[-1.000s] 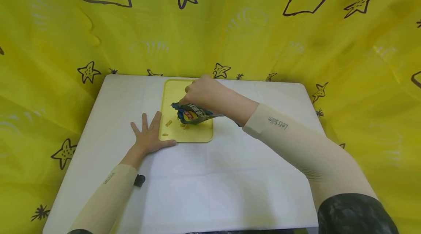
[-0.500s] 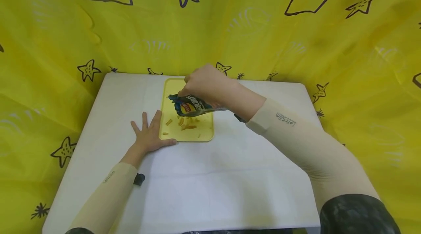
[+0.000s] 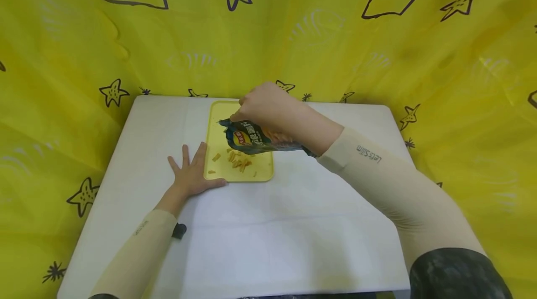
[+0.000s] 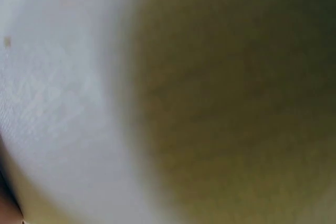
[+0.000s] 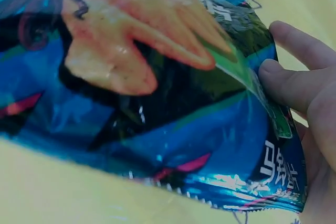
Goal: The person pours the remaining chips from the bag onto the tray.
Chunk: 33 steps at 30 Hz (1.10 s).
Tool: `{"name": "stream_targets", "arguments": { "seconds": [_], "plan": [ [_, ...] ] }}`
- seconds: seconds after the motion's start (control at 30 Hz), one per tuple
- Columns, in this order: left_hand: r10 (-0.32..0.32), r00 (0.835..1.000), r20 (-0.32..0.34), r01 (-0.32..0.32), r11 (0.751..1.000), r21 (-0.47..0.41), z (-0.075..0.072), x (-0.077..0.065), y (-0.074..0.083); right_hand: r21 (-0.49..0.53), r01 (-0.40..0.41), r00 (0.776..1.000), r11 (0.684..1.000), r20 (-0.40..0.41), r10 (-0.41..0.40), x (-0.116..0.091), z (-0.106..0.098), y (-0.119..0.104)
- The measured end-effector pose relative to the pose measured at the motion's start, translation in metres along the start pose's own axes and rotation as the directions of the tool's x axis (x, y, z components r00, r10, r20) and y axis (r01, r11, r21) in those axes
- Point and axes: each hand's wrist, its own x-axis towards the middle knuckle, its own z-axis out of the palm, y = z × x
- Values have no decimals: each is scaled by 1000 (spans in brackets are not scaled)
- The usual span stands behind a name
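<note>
My right hand (image 3: 268, 105) grips a dark blue snack bag (image 3: 251, 139) from above, over the yellow tray (image 3: 216, 124). The bag tilts with its torn end to the left. In the right wrist view the thumb presses the edge of the chip bag (image 5: 157, 93), which shows a picture of ridged chips. Several chip pieces (image 3: 240, 163) lie on the tray below it. My left hand (image 3: 190, 175) lies with spread fingers at the tray's lower left corner, thumb along the near rim. The left wrist view is mostly a blurred sleeve.
The white table (image 3: 268, 243) carries the tray near its far edge. A yellow curtain (image 3: 168, 33) with drawn stars hangs behind and to both sides. A small dark object (image 3: 179, 230) shows beside the left forearm.
My right hand has risen a little and shifted slightly right with the bag. More chip pieces now show on the tray under it. My left hand has stayed in place.
</note>
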Motion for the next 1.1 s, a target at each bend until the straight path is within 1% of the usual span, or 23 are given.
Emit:
{"name": "stream_targets", "arguments": {
  "seconds": [0.17, 0.3, 0.43, 0.57, 0.67, 0.8, 0.93, 1.1],
  "plan": [
    [-4, 1000, -1, 4, 1000, 11, 1, 1, -2, -34, -41, 999, 999, -17, 40, 1, 3, 6],
    [0, 1000, -6, 0, 1000, 24, 2, 1, -3, -27, -37, 999, 999, -1, 37, 4, 6, 9],
    [14, 1000, -9, -14, 1000, 11, 2, 1, -2, 27, -38, 999, 999, 23, 37, 7, 7, 12],
    [12, 1000, -12, -12, 1000, 10, 1, 1, -2, 88, -40, 998, 995, 46, 36, 8, 7, 15],
    [8, 1000, -13, -8, 1000, 9, 1, 1, -2, 119, -19, 998, 993, 59, 12, 9, 7, 15],
    [8, 1000, -11, -8, 1000, -2, 2, 1, -3, 136, 12, 999, 991, 42, -18, 11, 7, 14],
    [10, 1000, -8, -10, 1000, -8, 0, 1, -2, 171, -7, 1000, 985, 19, 4, 12, 7, 14],
    [6, 1000, -2, -6, 1000, -3, -1, 1, -2, 263, -32, 999, 964, 17, 29, 8, 7, 16]
  ]
}}
